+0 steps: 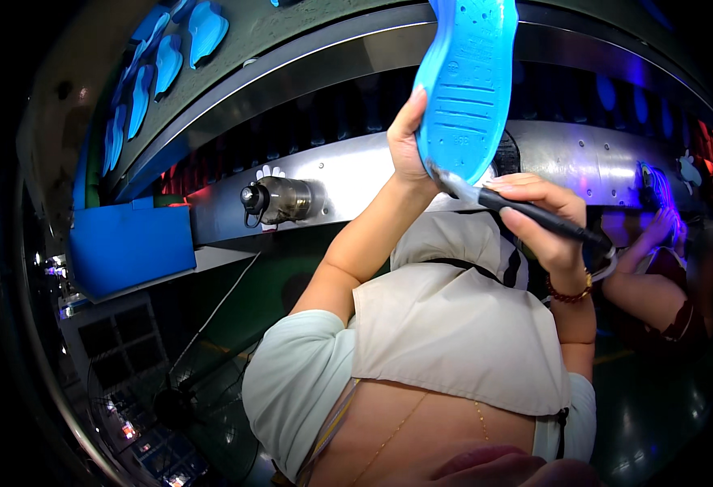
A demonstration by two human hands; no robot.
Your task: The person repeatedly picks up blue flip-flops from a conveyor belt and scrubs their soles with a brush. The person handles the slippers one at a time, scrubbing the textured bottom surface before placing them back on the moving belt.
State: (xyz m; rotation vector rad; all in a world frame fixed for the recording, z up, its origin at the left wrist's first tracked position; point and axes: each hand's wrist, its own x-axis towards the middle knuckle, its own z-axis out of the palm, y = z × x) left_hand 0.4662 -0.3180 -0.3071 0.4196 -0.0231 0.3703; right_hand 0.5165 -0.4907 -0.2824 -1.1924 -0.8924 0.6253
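Observation:
In front of me a bright blue shoe sole [466, 97] is held up, its grooved, embossed face turned toward view. My left hand [409, 150] grips its left edge near the rounded lower end, the thumb lying along the side. A brush with a black handle [547, 219] and a pale metal-looking neck sits between the fingers and thumb of my right hand [547, 207]. Its dark tip meets, or nearly meets, the sole's lower edge beside my left hand. A thin pale cord or tube shows at the handle's rear end.
Several blue soles [168, 61] lie on the dark green belt [292, 32] at the far left. A dark bottle [287, 200] lies on the metal ledge [356, 174]. At the left stands a blue box [133, 247]. Another person's arm [648, 243] works at the right.

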